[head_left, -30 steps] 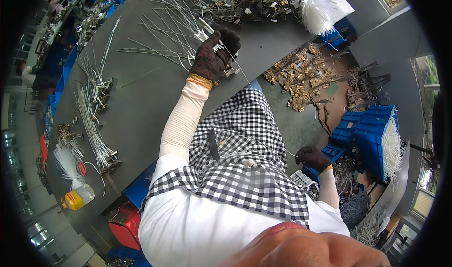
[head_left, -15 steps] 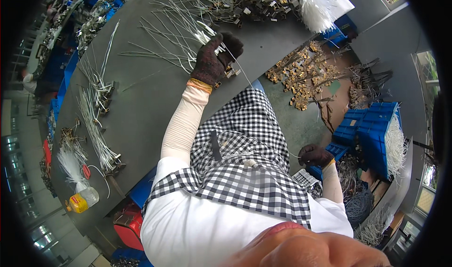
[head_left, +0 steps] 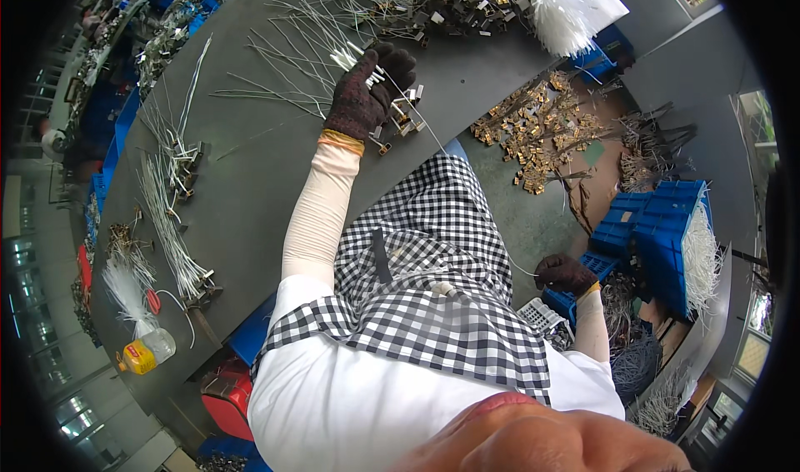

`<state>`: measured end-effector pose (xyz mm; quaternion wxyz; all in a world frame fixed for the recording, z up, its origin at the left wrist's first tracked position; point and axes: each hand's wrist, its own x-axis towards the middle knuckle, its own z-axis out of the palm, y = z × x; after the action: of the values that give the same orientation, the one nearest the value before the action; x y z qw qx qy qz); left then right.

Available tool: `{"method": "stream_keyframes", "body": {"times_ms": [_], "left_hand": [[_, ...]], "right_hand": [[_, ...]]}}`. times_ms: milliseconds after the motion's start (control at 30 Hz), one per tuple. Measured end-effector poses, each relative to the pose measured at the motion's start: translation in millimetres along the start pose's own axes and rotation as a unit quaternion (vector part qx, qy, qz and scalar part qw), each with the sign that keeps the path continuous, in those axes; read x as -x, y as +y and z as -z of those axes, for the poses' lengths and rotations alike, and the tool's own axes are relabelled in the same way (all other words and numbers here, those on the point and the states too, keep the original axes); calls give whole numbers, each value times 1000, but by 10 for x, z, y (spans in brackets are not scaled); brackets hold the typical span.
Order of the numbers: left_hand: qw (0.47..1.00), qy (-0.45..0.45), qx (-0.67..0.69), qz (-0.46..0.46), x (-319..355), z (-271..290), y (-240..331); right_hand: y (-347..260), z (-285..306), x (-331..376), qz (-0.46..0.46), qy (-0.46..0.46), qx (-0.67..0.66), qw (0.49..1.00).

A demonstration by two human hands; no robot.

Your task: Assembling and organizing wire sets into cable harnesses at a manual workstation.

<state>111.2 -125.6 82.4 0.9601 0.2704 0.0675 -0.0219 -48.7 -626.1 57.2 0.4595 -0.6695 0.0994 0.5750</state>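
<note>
left hand [head_left: 363, 91] in dark knit glove grasping thin white wires with small metal end pieces [head_left: 377, 70] over long grey worktable [head_left: 267, 172]; right hand [head_left: 567, 273] in dark glove pinching one thin white wire [head_left: 521, 265], hanging beside blue plastic crates [head_left: 654, 234].

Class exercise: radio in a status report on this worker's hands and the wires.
Left hand gripping white wires on grey table. Right hand low beside blue crates, pinching thin wire. Nothing blocking.
</note>
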Motion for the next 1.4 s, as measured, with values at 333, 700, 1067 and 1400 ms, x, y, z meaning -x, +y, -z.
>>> {"method": "stream_keyframes", "body": {"times_ms": [333,700,1067,1400], "left_hand": [[1000,11,-14,-2,-23,-36,1],[1000,-8,2,13,76,-55,-55],[954,-36,-297,13,994,160,-1055],[923,169,-331,-99,953,-71,-389]], "right_hand": [[58,-6,84,2,17,-1,1000],[5,-40,-30,28,7,-15,999],[-1629,-877,-1058,304,-6,-198,932],[-2087,-1534,-1348,473,141,-53,868]]}}
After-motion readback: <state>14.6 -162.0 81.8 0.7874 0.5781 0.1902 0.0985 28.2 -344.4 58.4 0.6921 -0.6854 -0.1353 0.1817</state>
